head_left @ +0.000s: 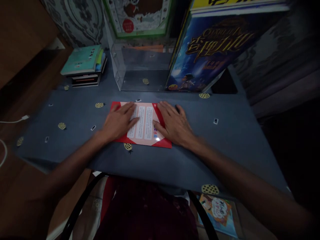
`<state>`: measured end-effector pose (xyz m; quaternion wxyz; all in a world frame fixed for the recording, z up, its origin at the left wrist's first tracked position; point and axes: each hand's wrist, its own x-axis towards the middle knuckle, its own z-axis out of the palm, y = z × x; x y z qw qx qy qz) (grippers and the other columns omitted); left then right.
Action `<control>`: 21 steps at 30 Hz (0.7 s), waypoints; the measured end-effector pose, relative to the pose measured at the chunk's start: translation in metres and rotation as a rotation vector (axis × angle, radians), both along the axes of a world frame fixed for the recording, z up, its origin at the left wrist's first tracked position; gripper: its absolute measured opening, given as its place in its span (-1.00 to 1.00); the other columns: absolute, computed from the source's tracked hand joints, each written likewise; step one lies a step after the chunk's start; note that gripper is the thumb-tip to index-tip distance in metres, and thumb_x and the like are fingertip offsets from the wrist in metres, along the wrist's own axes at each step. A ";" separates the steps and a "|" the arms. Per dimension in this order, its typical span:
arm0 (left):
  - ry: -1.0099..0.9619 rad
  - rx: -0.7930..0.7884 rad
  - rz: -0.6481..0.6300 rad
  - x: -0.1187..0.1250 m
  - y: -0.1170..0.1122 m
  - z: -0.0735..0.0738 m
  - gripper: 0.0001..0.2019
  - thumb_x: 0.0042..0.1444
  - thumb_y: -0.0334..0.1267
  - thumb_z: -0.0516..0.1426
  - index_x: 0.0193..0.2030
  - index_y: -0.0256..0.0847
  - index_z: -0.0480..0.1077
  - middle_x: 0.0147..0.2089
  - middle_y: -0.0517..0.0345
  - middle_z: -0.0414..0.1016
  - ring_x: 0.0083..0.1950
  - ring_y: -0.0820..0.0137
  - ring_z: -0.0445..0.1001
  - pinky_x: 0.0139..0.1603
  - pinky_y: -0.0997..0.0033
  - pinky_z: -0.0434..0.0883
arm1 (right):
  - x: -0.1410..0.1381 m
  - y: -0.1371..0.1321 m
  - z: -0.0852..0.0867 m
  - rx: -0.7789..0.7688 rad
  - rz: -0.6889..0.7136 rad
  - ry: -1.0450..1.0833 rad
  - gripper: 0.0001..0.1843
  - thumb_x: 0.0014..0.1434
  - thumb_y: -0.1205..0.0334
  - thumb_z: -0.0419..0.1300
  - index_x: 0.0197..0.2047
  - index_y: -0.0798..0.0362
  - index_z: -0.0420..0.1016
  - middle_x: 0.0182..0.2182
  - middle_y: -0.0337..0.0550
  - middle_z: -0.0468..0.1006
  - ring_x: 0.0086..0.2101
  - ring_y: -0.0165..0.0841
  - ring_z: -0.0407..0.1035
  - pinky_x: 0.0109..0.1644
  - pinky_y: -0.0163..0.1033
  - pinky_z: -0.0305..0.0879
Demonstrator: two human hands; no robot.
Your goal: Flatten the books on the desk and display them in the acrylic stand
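From the left, I see a stack of books [82, 63] on the far side of the patterned bench [232, 146]. Nearer me, my left grip [118, 120] rests palm down, fingers loosely spread, on the left end of a red-and-pink printed card [143, 125]. The card lies flat on the bench, long axis running left to right, right end slanting slightly towards me; coloured heading letters sit at that end. It looks glossy, red-edged, with a pale pink field and whitish rounded panels of text too small to read. My right grip [174, 126] spreads flat over its right end. Beyond stands a dark-blue book [197, 55].
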<state>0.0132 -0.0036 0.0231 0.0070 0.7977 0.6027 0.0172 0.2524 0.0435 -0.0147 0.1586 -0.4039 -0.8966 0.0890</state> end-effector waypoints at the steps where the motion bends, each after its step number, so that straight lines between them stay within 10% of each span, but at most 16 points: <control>1: 0.004 0.016 0.066 -0.011 -0.004 0.001 -0.45 0.46 -0.06 -0.10 0.44 -0.31 0.19 0.49 -0.17 0.20 0.49 0.10 0.21 0.49 -0.08 0.08 | 0.000 0.000 0.000 -0.003 0.001 0.002 -0.27 0.44 -0.13 -0.17 0.46 0.19 0.08 0.42 0.22 0.22 0.39 0.06 0.08 0.42 0.33 -0.07; 11: -0.036 0.058 0.191 -0.039 -0.018 -0.008 -0.43 0.46 -0.06 -0.14 0.47 -0.34 0.13 0.51 -0.21 0.15 0.52 0.09 0.14 0.45 -0.04 0.12 | 0.003 0.002 -0.005 -0.006 0.042 -0.017 -0.24 0.45 -0.18 -0.16 0.51 0.13 0.01 0.45 0.18 0.16 0.42 0.07 0.02 0.43 0.38 -0.07; 21: -0.084 0.087 0.182 -0.043 -0.019 -0.012 -0.45 0.44 -0.05 -0.12 0.46 -0.26 0.15 0.51 -0.17 0.17 0.51 0.10 0.16 0.44 -0.06 0.11 | 0.049 -0.072 0.002 0.007 0.187 -0.076 -0.41 0.51 0.02 -0.18 0.51 -0.04 0.05 0.46 0.01 0.16 0.43 -0.09 0.03 0.46 0.24 -0.01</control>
